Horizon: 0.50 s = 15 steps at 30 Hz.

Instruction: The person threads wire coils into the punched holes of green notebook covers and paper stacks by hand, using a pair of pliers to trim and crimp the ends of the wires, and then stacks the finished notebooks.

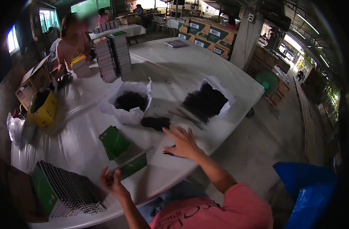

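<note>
A green notebook point(134, 166) lies on the white table in front of me, with a dark spiral coil along its upper edge. My left hand point(115, 186) is closed at the coil's left end, thumb and fingers about that corner. To the right, my right hand point(183, 144) is open above the table, fingers spread toward a dark cloth-like bundle point(156, 123). Partly under this hand shows a small blue and black thing point(170, 154), too covered to name. More green booklets point(114, 142) lie just beyond the notebook.
Two white-wrapped heaps of black coils point(131, 101) point(205, 100) stand farther off, with loose coils point(186, 118) between. Spiral-bound notebooks point(67, 187) stand at lower left. Tall notebook stacks point(112, 57), a yellow container point(43, 108) and a co-worker point(72, 45) are across the table.
</note>
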### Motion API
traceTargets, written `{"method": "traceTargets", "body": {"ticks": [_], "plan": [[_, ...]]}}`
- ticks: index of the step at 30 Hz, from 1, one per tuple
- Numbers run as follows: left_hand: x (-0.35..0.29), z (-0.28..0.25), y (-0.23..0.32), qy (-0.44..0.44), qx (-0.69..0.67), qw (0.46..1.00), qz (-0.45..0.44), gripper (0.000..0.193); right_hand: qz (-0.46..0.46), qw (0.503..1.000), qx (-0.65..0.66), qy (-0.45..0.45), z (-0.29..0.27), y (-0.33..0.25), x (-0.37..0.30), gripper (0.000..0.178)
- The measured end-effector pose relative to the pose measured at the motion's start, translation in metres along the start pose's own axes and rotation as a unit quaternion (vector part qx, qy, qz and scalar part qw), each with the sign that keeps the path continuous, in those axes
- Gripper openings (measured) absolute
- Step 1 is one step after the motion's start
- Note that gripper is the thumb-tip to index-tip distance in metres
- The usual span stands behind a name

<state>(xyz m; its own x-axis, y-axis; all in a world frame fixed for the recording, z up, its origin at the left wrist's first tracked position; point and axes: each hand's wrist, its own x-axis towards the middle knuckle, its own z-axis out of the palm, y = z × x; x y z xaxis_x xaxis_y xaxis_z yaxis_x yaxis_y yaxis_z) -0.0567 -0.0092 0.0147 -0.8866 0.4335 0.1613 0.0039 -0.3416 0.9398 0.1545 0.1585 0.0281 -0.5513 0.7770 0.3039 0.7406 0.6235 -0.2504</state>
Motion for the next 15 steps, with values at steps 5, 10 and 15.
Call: {"method": "traceTargets", "body": {"ticks": [5,10,15], "plan": [[-0.017,0.028,0.026,-0.027,0.045,0.996,0.076,0.070,-0.055,0.998,-0.019,-0.025,0.021,0.012,-0.064,0.065],[-0.019,0.042,0.020,-0.032,0.074,0.987,0.139,0.086,0.018,0.981,0.192,0.006,0.013,0.023,-0.057,0.062],[-0.019,0.047,0.025,-0.033,0.066,0.988,0.137,0.096,-0.067,0.998,-0.008,0.005,-0.001,0.027,-0.076,0.049]]}}
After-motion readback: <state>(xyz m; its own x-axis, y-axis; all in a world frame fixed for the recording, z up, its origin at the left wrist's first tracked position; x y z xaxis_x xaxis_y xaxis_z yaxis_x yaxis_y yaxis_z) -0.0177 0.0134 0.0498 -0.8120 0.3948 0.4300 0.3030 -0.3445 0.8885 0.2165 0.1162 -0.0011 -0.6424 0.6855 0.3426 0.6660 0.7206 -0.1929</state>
